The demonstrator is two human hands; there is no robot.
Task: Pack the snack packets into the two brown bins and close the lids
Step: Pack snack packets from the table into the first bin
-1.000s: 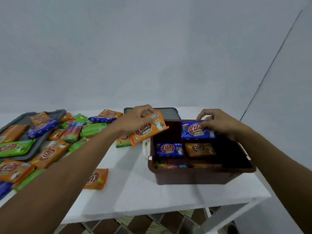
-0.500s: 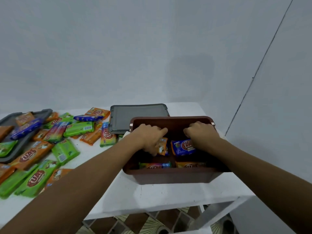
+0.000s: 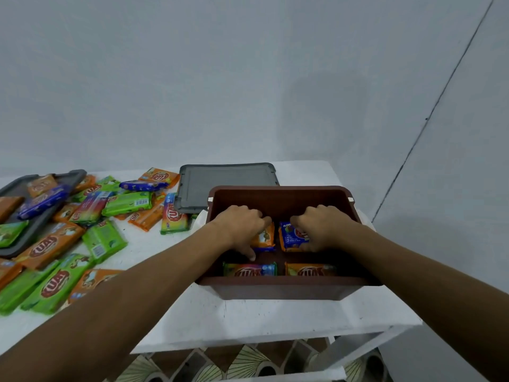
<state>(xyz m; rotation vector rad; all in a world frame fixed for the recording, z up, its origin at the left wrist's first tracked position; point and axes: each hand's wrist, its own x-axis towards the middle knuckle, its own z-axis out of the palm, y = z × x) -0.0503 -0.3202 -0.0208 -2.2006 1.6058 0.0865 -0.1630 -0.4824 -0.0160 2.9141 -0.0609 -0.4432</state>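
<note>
Settling packets into the bin (image 3: 278,283), mid-packing step. Both hands are down inside it. The left hand (image 3: 242,227) has its fingers curled over an orange packet (image 3: 265,236), thumb pointing down toward the near side. The right hand (image 3: 323,227) curls round a blue packet (image 3: 290,235) just beside it. The two packets stand side by side in the middle of the bin. Two near-row packets (image 3: 249,270) lie flat against the front wall.

Whether the held packets are fully seated can't be told, as the hands cover them.

Plenty of loose packets (image 3: 104,208) lie across the table (image 3: 248,315) to the left, some on a grey tray (image 3: 16,186). The lid (image 3: 225,183) lies flat behind the bin, off it. Only one bin is in view.

Judged next: let go of both packets, lift the hands clear of the rim and reach left for more. The lid comes later, since the bin looks far from full.
</note>
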